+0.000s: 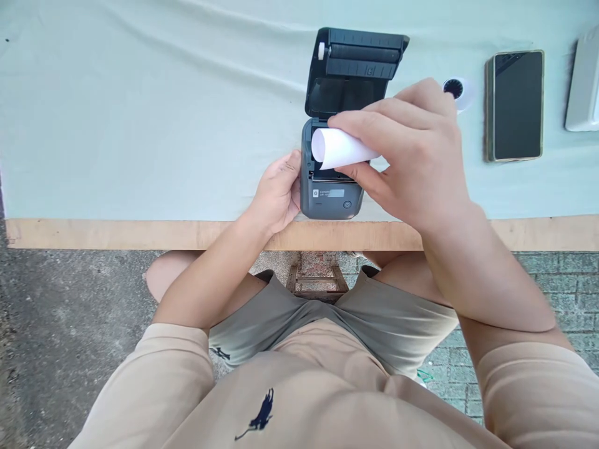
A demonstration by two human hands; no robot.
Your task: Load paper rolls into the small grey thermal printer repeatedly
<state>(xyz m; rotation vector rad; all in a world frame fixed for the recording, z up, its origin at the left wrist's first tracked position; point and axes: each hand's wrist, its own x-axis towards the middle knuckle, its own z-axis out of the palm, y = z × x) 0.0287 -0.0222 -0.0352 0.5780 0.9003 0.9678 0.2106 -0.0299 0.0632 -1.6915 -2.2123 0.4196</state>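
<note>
The printer [331, 202] is presenting smooth, low-sheen plastic. The roll [346, 149] is showing smooth, matt paper. The phone [518, 106] is displaying a glossy, glass-like face. Matt, lightly creased cloth [154, 131] is covering the desk [116, 234], whose edge is showing bare wood. The floor [103, 280] is appearing rough.

Left grip [277, 192] low and curled, right grip [414, 149] arched, its fingers [360, 126] and thumb [365, 176] pinching, both forearms [486, 274] extended forward

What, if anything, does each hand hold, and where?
The right hand pinches the rolled white paper toward its right end. The left hand is against the left side of the dark printer; whether it grips is unclear.
</note>
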